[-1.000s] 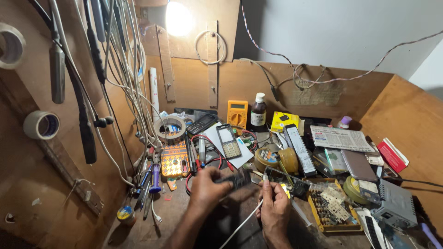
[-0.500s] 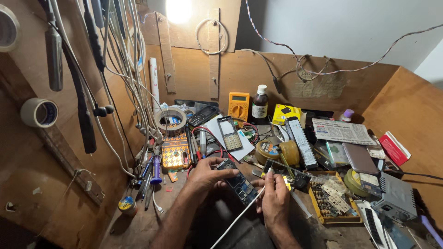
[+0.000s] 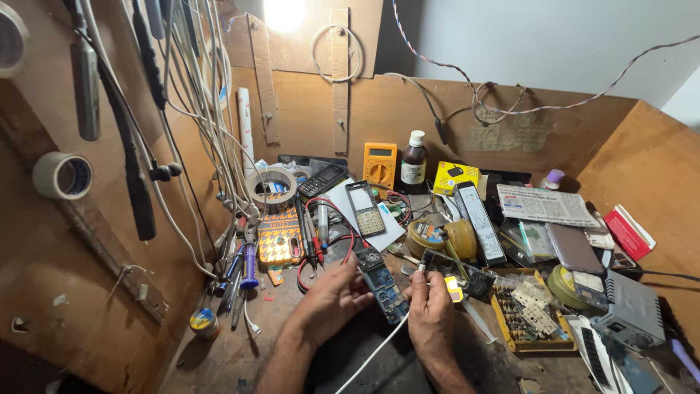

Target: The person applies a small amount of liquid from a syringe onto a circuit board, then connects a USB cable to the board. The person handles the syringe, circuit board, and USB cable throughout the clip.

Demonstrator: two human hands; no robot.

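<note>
At the front of the cluttered bench [image 3: 240, 350], we see the left hand [image 3: 332, 299] curled around a bare phone board [image 3: 383, 286], gripping its left edge with the board tilted, top end away from us. The right hand [image 3: 430, 315] pinches a thin tool [image 3: 421, 271] whose white cable [image 3: 372, 354] trails down toward us; its tip sits just beside the board's right edge. Behind lie a keypad phone [image 3: 364, 208] on white paper, a yellow multimeter [image 3: 380, 164], a brown bottle [image 3: 414, 159] and tape rolls [image 3: 441, 237].
</note>
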